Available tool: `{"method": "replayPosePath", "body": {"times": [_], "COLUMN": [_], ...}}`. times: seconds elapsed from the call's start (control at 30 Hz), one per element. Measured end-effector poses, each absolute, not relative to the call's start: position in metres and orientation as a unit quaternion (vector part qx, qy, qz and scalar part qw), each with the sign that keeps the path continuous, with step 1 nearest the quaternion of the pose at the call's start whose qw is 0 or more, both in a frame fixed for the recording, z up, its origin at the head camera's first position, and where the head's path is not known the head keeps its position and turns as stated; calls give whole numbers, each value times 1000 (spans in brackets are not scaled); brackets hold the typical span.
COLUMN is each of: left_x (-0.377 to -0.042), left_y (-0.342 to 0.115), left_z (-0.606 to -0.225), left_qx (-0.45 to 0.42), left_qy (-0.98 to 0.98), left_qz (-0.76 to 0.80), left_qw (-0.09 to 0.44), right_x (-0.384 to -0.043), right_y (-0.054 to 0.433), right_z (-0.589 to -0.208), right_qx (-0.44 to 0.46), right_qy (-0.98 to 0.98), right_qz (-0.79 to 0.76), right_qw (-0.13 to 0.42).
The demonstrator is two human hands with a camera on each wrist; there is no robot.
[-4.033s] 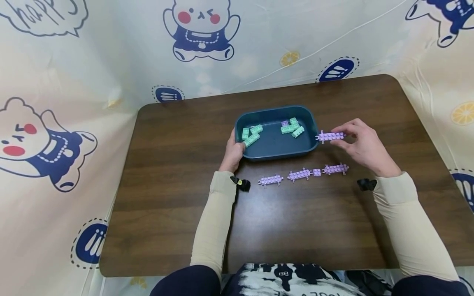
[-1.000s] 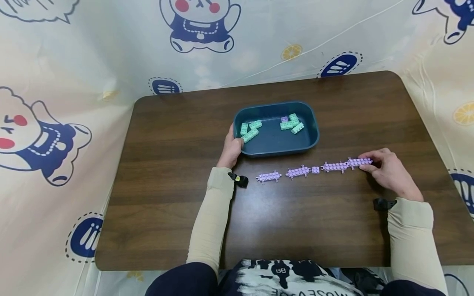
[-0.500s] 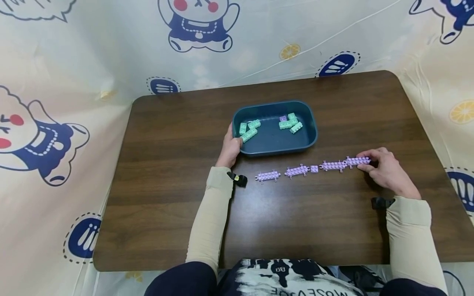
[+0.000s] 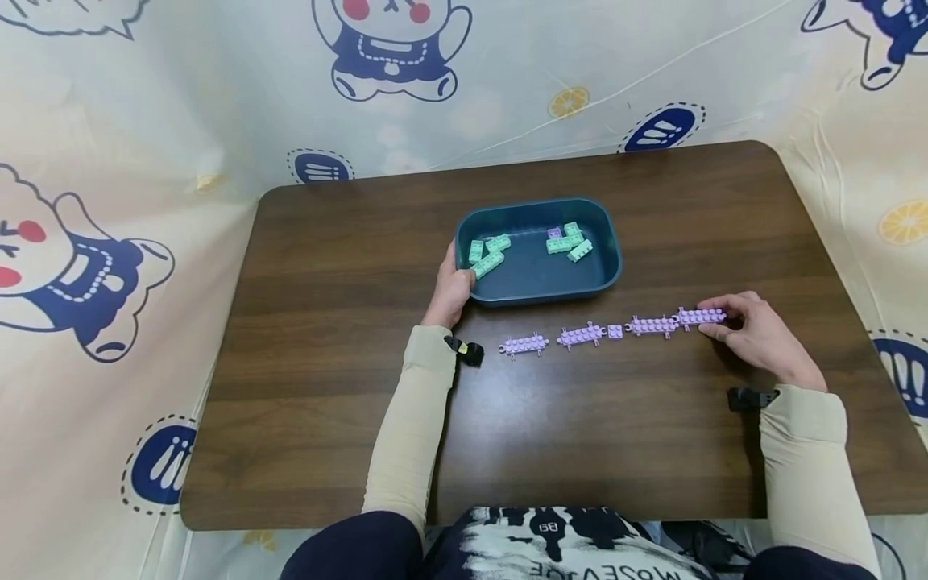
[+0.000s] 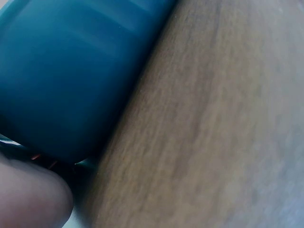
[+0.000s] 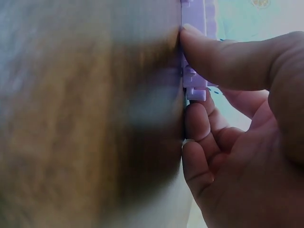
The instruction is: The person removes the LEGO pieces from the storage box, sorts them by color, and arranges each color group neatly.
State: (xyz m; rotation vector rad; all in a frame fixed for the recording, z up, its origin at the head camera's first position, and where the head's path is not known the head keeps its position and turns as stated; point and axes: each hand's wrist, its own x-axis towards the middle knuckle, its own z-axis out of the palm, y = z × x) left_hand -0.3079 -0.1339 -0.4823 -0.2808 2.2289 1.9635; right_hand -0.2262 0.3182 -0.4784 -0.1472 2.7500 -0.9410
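Observation:
My right hand [image 4: 764, 337] pinches a light purple studded building-block piece [image 4: 698, 316] with small side pegs, between thumb and fingers, at the right end of a row on the table. In the right wrist view the purple piece [image 6: 195, 14] lies against the tabletop under my thumb. Its left end meets a similar purple piece [image 4: 652, 325]. Further left follow a small square purple brick [image 4: 615, 331], another pegged piece [image 4: 582, 335] and, after a gap, one more [image 4: 524, 345]. My left hand [image 4: 450, 292] grips the left end of a dark teal tray [image 4: 536, 278].
Inside the tray lie two groups of green bricks [image 4: 487, 264], with a small purple brick [image 4: 554, 233] among the right-hand ones. A brown wooden table [image 4: 348, 362] carries everything. Patterned cloth [image 4: 507, 72] hangs behind and beside it.
Over four seconds my right hand has carried the purple piece from beside the tray down and rightward to the row's right end. In the last half second almost nothing moves. My left hand stays on the tray.

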Motion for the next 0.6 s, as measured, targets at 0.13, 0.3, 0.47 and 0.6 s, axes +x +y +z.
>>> {"method": "replayPosePath", "body": {"times": [0.13,0.3,0.47,0.6], "left_x": [-308,-308,-308,-308], "left_y": [-134,-133,-133,-133], "left_z": [-483,-482,-481,-481], "left_qx": [-96,-95,-97,-98], "left_qy": [744,744,744,744], "left_qz": [656,657,657,656], "left_qw": [79,77,79,78], "right_x": [-225,-222,-222,-226], "right_y": [319,323,329,327], "right_z": [-479,-474,-460,-441], "right_qx": [-48,-57,-69,-55], "right_qy": [938,936,927,928], "right_qz": [-324,-329,-342,-336], "right_qw": [114,114,134,150]}}
